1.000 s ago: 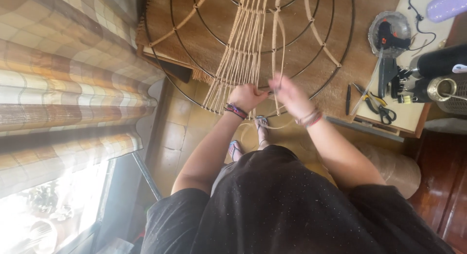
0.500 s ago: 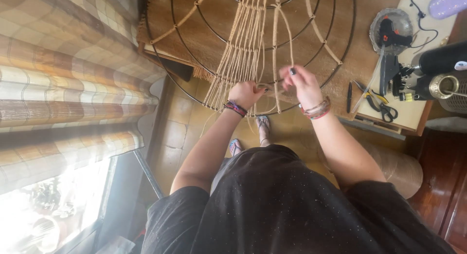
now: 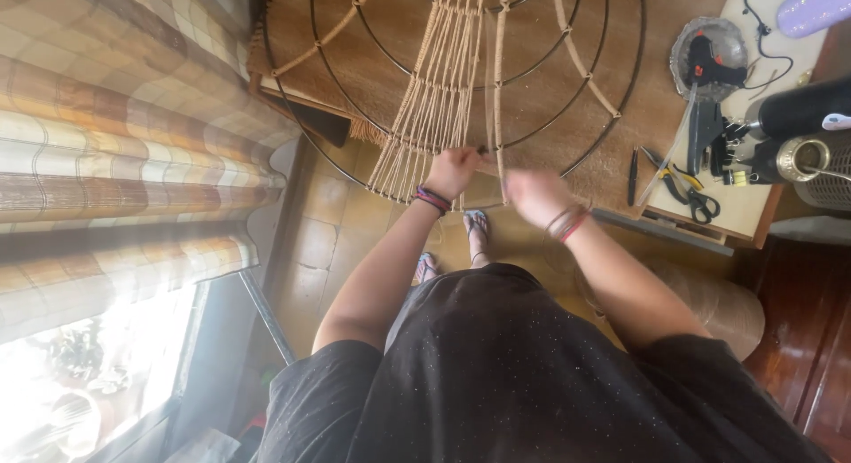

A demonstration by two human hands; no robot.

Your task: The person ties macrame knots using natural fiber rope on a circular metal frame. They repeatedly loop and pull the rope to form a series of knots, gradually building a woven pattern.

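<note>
A large round black wire frame (image 3: 355, 166) lies on a wooden table, with beige cords (image 3: 434, 99) strung across it in a fan. My left hand (image 3: 454, 170) grips the cords at the frame's near rim. My right hand (image 3: 534, 195) is blurred, just right of it, closed on a single cord strand (image 3: 497, 117) that runs up to the frame's middle. Both wrists wear bracelets.
At the right a small white table (image 3: 753, 215) holds a glue gun (image 3: 705, 90), scissors and pliers (image 3: 678, 184) and dark bottles. A big spool of twine (image 3: 722, 308) stands on the floor by my right side. Checked curtains (image 3: 115, 135) hang at the left.
My right hand has come down from the frame's rim towards me, pulling a strand. The left hand has stayed on the cords at the near rim.
</note>
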